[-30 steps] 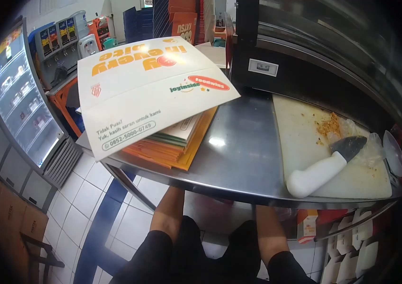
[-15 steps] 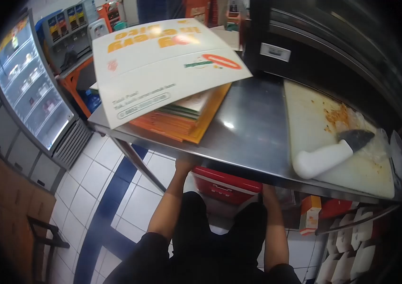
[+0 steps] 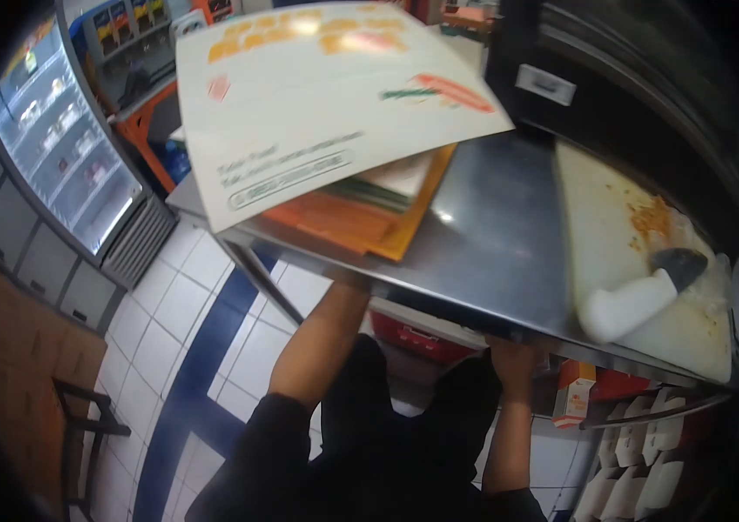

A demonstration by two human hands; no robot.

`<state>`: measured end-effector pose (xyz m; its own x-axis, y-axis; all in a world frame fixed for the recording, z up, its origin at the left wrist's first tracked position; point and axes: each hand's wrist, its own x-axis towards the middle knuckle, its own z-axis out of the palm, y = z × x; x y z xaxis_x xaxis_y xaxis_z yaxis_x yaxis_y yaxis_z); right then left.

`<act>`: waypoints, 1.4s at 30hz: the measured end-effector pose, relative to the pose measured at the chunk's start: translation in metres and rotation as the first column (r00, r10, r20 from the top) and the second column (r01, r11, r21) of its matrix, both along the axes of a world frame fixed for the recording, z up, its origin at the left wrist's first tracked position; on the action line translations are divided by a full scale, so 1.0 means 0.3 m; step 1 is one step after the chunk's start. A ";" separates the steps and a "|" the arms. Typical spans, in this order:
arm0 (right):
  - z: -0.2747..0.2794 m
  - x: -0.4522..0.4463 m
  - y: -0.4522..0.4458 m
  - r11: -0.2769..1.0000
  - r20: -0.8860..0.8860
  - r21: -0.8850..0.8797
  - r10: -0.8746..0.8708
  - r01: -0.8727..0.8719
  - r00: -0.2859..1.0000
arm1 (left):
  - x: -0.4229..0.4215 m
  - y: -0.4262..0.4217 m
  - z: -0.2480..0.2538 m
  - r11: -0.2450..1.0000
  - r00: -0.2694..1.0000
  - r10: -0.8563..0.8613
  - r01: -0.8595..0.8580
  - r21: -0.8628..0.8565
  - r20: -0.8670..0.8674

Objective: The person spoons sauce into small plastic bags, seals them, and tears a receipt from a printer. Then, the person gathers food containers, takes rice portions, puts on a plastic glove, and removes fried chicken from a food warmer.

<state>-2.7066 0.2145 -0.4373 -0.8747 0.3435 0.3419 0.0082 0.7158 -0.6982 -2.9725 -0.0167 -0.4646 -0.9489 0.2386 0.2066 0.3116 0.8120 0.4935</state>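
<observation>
Below the front edge of the steel table [image 3: 500, 252] is a red box with a white rim [image 3: 417, 337], between my two arms. My left hand [image 3: 352, 285] reaches under the table edge at the box's left side, its fingers hidden. My right hand [image 3: 513, 355] is at the box's right end; its fingers are blurred and partly covered by the edge. Above, a large printed white card [image 3: 300, 113] lies tilted on a stack of orange and green folded packaging [image 3: 343, 226]. A white-handled knife [image 3: 631, 304] rests on the cutting board [image 3: 596, 226].
A lit display fridge [image 3: 60, 139] stands at the left, with cardboard boxes [image 3: 13, 365] and a dark stool [image 3: 91, 426] below it. White open cartons [image 3: 639, 452] and an orange-white carton [image 3: 575, 396] are under the table at the right. Food scraps [image 3: 652, 217] lie on the board.
The red box has come into view below the table edge, first with its red top, now with a white rim showing. The view has shifted, and both hands remain near the box's ends.
</observation>
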 end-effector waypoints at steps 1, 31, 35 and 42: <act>0.025 0.007 -0.020 1.000 -0.056 0.007 -0.014 0.015 0.998 | 0.014 0.050 0.012 0.999 1.000 -0.026 0.027 0.027 -0.008; -0.574 -1.072 -0.314 0.855 0.594 0.451 -0.071 -0.258 0.802 | 0.899 -0.665 -0.231 0.577 0.630 0.204 -0.696 0.428 0.750; -0.544 -1.058 -0.277 0.899 0.595 0.361 -0.018 -0.248 0.803 | 0.836 -0.626 -0.213 0.724 0.836 0.113 -0.439 0.532 0.537; 0.023 -0.862 -0.392 0.826 0.418 -0.213 0.559 -0.522 0.716 | 0.630 -0.439 -0.103 0.626 0.877 -0.189 -0.240 0.742 0.442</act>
